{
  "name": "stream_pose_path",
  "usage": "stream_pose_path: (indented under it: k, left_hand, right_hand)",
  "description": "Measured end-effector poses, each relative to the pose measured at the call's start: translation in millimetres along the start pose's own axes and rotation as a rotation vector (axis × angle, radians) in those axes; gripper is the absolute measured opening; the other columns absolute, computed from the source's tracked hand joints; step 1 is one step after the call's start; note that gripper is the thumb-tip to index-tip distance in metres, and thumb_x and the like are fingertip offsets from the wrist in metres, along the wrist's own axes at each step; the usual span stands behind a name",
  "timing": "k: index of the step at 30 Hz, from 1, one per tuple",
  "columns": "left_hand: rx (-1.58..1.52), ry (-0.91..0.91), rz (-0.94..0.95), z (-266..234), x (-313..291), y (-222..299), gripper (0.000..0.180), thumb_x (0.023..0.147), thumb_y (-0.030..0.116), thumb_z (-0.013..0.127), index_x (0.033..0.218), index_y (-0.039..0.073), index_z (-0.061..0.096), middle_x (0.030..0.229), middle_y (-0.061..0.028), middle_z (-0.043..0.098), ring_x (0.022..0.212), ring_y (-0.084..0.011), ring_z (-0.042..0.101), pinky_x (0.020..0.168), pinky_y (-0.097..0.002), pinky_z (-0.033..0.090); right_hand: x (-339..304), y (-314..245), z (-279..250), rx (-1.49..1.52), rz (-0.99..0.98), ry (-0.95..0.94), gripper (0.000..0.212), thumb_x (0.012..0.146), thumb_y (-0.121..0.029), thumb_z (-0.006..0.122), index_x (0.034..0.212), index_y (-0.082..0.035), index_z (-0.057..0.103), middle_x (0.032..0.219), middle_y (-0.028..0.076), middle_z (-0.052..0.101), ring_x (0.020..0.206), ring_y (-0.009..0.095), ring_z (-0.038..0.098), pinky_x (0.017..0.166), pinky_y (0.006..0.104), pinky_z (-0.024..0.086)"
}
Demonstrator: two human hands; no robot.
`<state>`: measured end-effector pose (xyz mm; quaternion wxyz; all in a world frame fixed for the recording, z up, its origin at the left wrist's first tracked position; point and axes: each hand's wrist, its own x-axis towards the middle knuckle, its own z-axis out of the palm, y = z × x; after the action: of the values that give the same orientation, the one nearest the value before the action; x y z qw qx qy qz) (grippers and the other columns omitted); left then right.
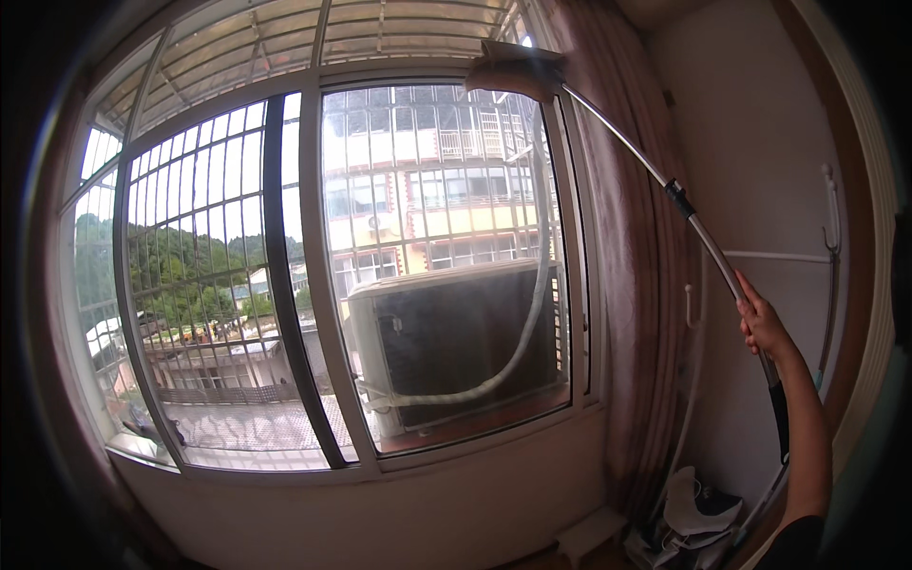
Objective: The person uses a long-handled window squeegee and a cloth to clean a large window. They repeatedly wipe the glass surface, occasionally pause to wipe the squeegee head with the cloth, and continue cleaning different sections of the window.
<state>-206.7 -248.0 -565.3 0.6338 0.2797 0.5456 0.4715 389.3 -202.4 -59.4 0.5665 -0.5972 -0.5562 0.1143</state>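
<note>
**Right hand raising a long-handled flat mop to the top corner of a window**

A right hand [757, 328] is clamped around the metal pole of a long-handled flat mop [705, 237], fingers wrapped across the shaft. The left hand lies outside the view, so I cannot tell whether it is closed on anything; the two hands are not seen together.

The mop's long axis runs on a slant, from the lower right up to the upper left, its curve perhaps owed partly to the lens. A black collar [675, 196] sits partway along the pole. The broad, brownish-grey mop head [513, 73] points up and left, its own length lying roughly level across the upper right corner of a sliding window [319, 237]. It hides that corner, and whether it presses on the glass or the frame is hard to tell. A bright glare sits just above it.

Below the hand, the black lower grip [780, 418] slips behind the bare forearm, hiding the mop's far end. The dark sleeve [796, 544] is cut off by the lower edge.

Through hazy glass stand window bars and an air-conditioner unit [465, 332], partly crossed by a pale hose [518, 356]. Right of the window hangs a mauve curtain [632, 285]. Near the floor, a white-and-dark object [698, 503] is too dim to identify.
</note>
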Motion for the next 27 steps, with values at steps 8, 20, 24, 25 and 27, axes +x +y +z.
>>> stream_pose_path:
  k: [8, 20, 24, 25, 27]
  left_hand:
    - [-0.017, 0.017, 0.005, 2.9, -6.1, -4.1, 0.072, 0.081, 0.037, 0.064, 0.137, 0.009, 0.029, 0.122, -0.0214, 0.050, 0.084, -0.0272, 0.061, 0.067, -0.0396, 0.052]
    - [-0.080, 0.054, 0.022, -3.6, -16.2, -16.0, 0.071, 0.081, 0.036, 0.065, 0.137, 0.009, 0.030, 0.121, -0.0215, 0.051, 0.083, -0.0270, 0.061, 0.067, -0.0394, 0.052]
    - [-0.097, 0.064, 0.026, -9.6, -20.3, -18.8, 0.071, 0.081, 0.035, 0.065, 0.137, 0.008, 0.030, 0.121, -0.0215, 0.051, 0.083, -0.0269, 0.061, 0.067, -0.0393, 0.052]
    - [-0.101, 0.064, 0.028, -11.6, -20.1, -18.9, 0.071, 0.081, 0.035, 0.065, 0.137, 0.008, 0.030, 0.121, -0.0215, 0.051, 0.083, -0.0269, 0.061, 0.067, -0.0393, 0.052]
    - [-0.108, 0.062, 0.026, -17.5, -21.7, -19.4, 0.071, 0.081, 0.035, 0.065, 0.137, 0.008, 0.030, 0.121, -0.0215, 0.051, 0.083, -0.0269, 0.061, 0.067, -0.0392, 0.052]
  right_hand:
    - [-7.0, 5.9, 23.3, 0.122, 0.032, -0.087, 0.051, 0.097, -0.030, 0.039, 0.142, -0.033, 0.018, 0.059, -0.002, 0.038, 0.041, 0.005, 0.032, 0.036, 0.0217, 0.035]
    - [-52.5, -21.5, 89.6, 0.232, -0.118, -0.200, 0.066, 0.090, -0.009, 0.042, 0.144, -0.031, 0.010, 0.057, -0.001, 0.036, 0.038, 0.006, 0.033, 0.033, 0.0244, 0.038]
    - [-63.5, -22.0, 108.2, 0.293, -0.135, -0.233, 0.067, 0.089, -0.008, 0.043, 0.144, -0.028, 0.010, 0.056, -0.002, 0.036, 0.037, 0.006, 0.033, 0.032, 0.0237, 0.038]
    - [-68.2, -20.7, 114.5, 0.316, -0.126, -0.236, 0.067, 0.089, -0.008, 0.043, 0.144, -0.028, 0.010, 0.055, -0.003, 0.036, 0.037, 0.005, 0.033, 0.032, 0.0236, 0.038]
    - [-76.3, -18.0, 134.8, 0.396, -0.132, -0.229, 0.066, 0.089, -0.007, 0.043, 0.144, -0.027, 0.012, 0.055, -0.004, 0.036, 0.037, 0.004, 0.033, 0.031, 0.0225, 0.036]
